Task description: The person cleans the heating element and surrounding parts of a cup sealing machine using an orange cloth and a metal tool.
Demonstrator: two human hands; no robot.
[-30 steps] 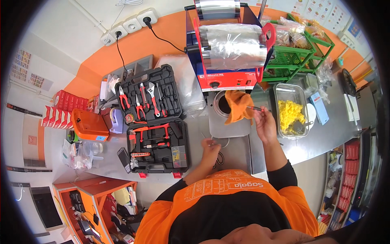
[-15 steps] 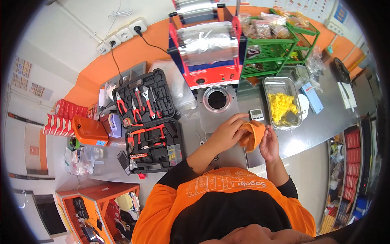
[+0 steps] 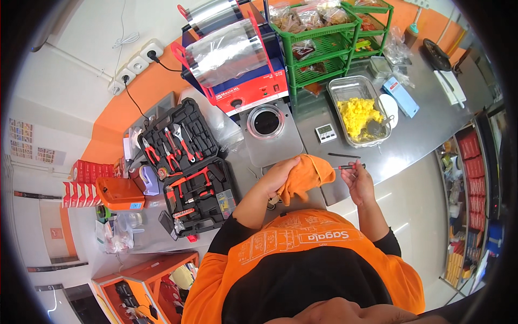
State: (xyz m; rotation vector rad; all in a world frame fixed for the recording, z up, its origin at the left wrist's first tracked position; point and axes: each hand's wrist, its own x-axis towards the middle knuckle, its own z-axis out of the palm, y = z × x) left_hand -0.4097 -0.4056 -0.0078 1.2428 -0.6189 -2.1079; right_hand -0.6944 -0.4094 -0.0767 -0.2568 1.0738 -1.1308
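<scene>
My left hand [image 3: 281,177] is closed on an orange glove [image 3: 306,175], whose limp fingers hang down over the table edge and whose cuff points to the right. My right hand [image 3: 360,184] pinches a slim black-and-red tool [image 3: 352,167] between thumb and fingertips. Its tip reaches toward the glove's cuff; whether the two touch I cannot tell. A thin black stick [image 3: 343,155] lies on the steel table [image 3: 399,167] just beyond that tool. Farther off stand a small white digital timer [image 3: 325,133] and a glass dish [image 3: 331,100] of yellow crumbly food with a dark utensil in it.
An open black tool case [image 3: 186,178] with red-handled tools lies to the left. Behind is a red-and-blue sealing machine [image 3: 253,89] with film rolls, beside a green rack [image 3: 318,54] of bagged goods. A blue box [image 3: 401,97] sits past the dish. Shelving [image 3: 458,210] stands right.
Both hands were at the bunched glove; now only the left holds it, lower and to the left, with its fingers hanging loose. My right hand is apart from it, holding the slim tool.
</scene>
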